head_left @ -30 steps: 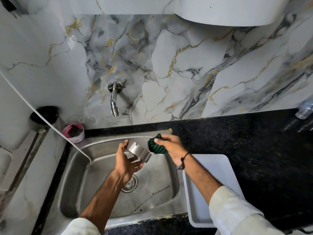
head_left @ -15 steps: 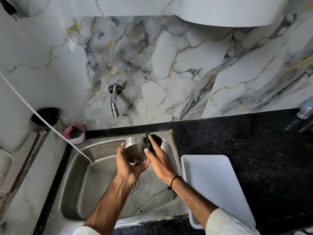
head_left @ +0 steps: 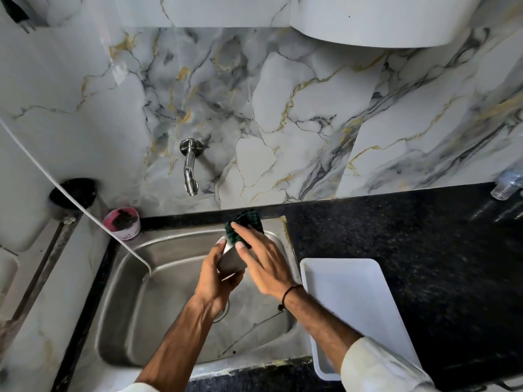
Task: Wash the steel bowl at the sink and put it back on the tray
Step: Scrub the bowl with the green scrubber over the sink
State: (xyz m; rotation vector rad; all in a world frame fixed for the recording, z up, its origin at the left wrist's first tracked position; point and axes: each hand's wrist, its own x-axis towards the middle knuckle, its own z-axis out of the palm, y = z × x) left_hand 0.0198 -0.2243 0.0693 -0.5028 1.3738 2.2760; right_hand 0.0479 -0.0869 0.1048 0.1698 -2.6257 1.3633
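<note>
Head view, looking down on a steel sink (head_left: 135,315) set in a dark speckled counter (head_left: 410,236). At the centre of the frame the left hand (head_left: 215,281) holds the steel bowl (head_left: 230,260) above the basin, tilted, its fingers curled around the bowl's lower side and its thumb (head_left: 219,247) on the near rim; the bowl touches neither the sink nor the tray. The right hand (head_left: 263,264) presses a dark green scrubber (head_left: 246,226) against the far upper part of the bowl, its fingers (head_left: 240,229) spread flat over the pad and gripping it; a dark cord bracelet (head_left: 288,295) circles the right wrist; pale sleeves cover both forearms at the bottom edge of the frame. A white tray (head_left: 362,301) lies on the counter just right of the sink, with nothing visible on its bare surface. A chrome tap (head_left: 191,168) projects from the marble-patterned wall (head_left: 283,108) above the basin, with no water visible; a small pink tub (head_left: 122,223) stands at the upper left corner of the sink, and a white cord (head_left: 56,188) runs diagonally from the left edge of the frame down into the basin; a clear plastic item (head_left: 506,186), partly cut off, lies at the right edge of the frame.
</note>
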